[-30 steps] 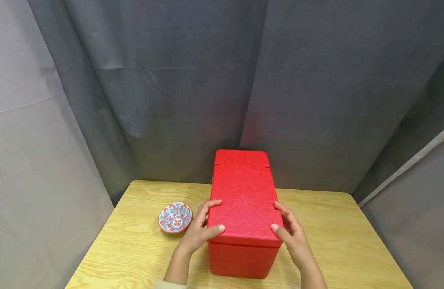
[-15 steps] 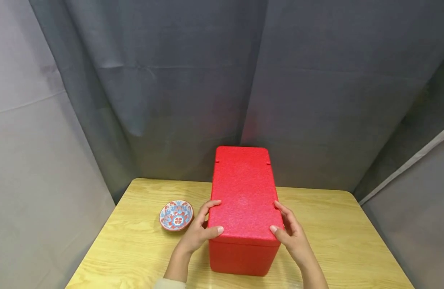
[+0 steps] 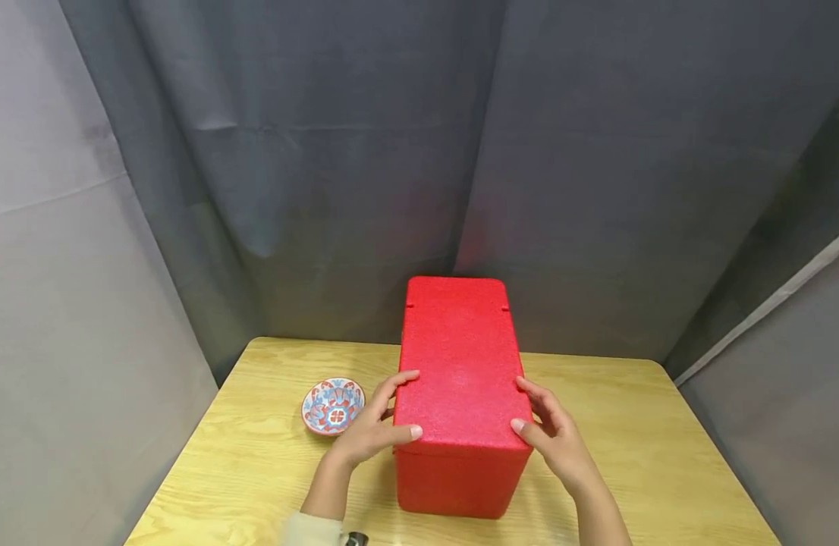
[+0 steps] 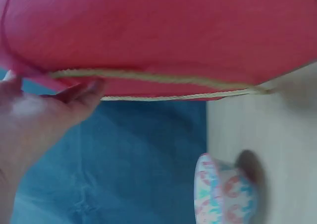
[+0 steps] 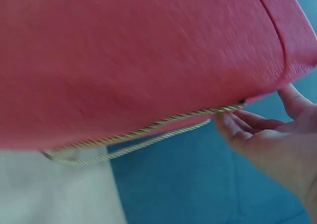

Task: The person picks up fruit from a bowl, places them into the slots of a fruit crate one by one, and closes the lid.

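Note:
A red foam box (image 3: 454,485) with its lid (image 3: 463,341) on top stands on the table, long side running away from me. My left hand (image 3: 372,428) holds the lid's near left edge, thumb on top and other fingers along the side. On the opposite edge my right hand (image 3: 559,440) grips the lid the same way. The lid sits over the box with a thin seam line below it. In the left wrist view a twisted rope handle (image 4: 163,78) hangs along the box's side. Another rope handle (image 5: 148,130) shows in the right wrist view, right at the fingertips.
A small bowl (image 3: 333,407) with a red, blue and white pattern stands on the wooden table (image 3: 235,455), left of the box and close to my left hand. Behind the table hangs a dark grey curtain (image 3: 324,189). Lighter grey panels stand at both sides.
Both hands keep their places on the lid, and the box and bowl stay put. My left wrist has shifted slightly outward, and a dark object now shows at its sleeve.

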`<state>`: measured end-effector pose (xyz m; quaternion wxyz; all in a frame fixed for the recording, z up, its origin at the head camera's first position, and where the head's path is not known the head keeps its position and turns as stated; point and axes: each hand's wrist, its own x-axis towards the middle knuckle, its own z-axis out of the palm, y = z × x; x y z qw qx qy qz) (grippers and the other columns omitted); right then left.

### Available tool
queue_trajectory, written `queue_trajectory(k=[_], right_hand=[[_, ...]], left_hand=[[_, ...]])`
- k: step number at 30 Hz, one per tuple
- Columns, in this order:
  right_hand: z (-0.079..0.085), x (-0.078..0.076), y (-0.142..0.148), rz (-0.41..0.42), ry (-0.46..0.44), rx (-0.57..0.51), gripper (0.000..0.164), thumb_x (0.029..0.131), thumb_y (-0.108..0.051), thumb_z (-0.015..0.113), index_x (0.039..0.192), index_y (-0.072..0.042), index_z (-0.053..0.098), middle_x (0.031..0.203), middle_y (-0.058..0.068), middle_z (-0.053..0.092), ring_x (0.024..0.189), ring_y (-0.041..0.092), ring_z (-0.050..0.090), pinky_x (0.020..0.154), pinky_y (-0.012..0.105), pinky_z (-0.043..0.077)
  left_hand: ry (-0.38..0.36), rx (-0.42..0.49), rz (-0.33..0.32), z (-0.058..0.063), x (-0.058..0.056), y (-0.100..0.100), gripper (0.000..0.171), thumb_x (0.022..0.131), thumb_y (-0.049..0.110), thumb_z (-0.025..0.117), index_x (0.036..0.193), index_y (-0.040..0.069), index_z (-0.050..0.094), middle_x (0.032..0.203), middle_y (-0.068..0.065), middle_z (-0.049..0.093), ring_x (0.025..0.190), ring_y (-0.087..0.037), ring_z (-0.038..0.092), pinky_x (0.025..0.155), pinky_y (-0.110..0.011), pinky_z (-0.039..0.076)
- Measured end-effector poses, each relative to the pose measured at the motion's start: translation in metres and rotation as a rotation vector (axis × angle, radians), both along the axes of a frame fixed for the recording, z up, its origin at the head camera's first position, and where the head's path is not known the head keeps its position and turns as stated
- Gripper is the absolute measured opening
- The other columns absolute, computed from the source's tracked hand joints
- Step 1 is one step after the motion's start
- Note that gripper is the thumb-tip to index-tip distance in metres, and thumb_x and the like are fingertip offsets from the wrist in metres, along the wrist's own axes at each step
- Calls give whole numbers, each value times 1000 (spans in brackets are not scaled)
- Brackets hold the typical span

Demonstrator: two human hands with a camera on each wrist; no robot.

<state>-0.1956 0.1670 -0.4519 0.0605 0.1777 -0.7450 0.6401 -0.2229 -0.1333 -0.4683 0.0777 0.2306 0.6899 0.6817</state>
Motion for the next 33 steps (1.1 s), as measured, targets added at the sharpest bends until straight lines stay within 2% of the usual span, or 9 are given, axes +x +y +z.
queue_trajectory(k=[2, 6, 10, 14, 17, 22, 27, 30, 33], right_hand=[[9, -14, 5, 12, 12, 23, 49, 89, -1, 57, 136, 1, 40, 131, 21, 44, 116, 19, 48, 82, 26, 48], [28, -54, 11, 20, 32, 45, 49, 91, -6, 57, 136, 3, 38, 136, 25, 39, 123, 36, 39, 88, 21, 42], [36, -96, 7, 10, 8, 86, 53, 93, -15, 57, 139, -1, 36, 139, 24, 36, 126, 39, 35, 89, 19, 39], [38, -124, 2, 7, -31, 99, 56, 93, -16, 57, 142, -4, 33, 139, 22, 38, 125, 35, 37, 89, 24, 42], [43, -131, -3, 5, -59, 112, 58, 93, -14, 57, 143, -3, 30, 138, 22, 38, 123, 35, 38, 93, 33, 41], [51, -129, -11, -4, -93, 220, 60, 92, -13, 57, 144, -1, 29, 136, 26, 38, 121, 40, 39, 96, 49, 33], [49, -127, -12, -20, -112, 257, 63, 89, -14, 61, 143, 0, 31, 132, 27, 42, 116, 40, 44, 94, 48, 35], [39, -135, -8, -38, -118, 256, 65, 88, -19, 64, 143, -3, 33, 131, 24, 46, 115, 37, 46, 93, 47, 37], [23, -144, -4, -49, -120, 255, 66, 87, -24, 65, 143, -8, 35, 131, 21, 47, 115, 34, 47, 92, 45, 39]], left_hand=[[12, -6, 58, 10, -13, -4, 64, 81, 26, 65, 139, 20, 39, 143, -7, 31, 124, -35, 34, 96, -51, 34], [21, 15, 172, 27, -57, -10, 60, 84, 21, 61, 139, 10, 39, 145, -17, 26, 129, -40, 24, 100, -55, 26], [29, -4, 191, 29, -98, -11, 64, 83, 18, 63, 141, 11, 36, 145, -18, 25, 130, -35, 24, 100, -52, 27], [19, -31, 198, 22, -123, -4, 65, 82, 21, 67, 140, 17, 39, 141, -13, 31, 126, -28, 30, 95, -47, 34], [20, -29, 221, 16, -134, 1, 63, 82, 21, 68, 139, 19, 41, 138, -12, 36, 124, -28, 33, 92, -46, 38], [38, -25, 245, 8, -139, 5, 66, 81, 19, 68, 141, 19, 39, 136, -12, 38, 123, -29, 34, 88, -46, 41], [3, -19, 154, 18, -130, 8, 68, 84, 15, 63, 144, 12, 30, 133, -19, 38, 118, -32, 38, 84, -40, 42], [-67, -8, 137, 13, -130, 11, 69, 86, 17, 60, 146, 17, 26, 129, -22, 41, 109, -29, 48, 75, -36, 46], [-111, -21, 165, -1, -135, 11, 68, 85, 21, 61, 145, 29, 28, 124, -20, 46, 100, -24, 54, 67, -33, 45]])
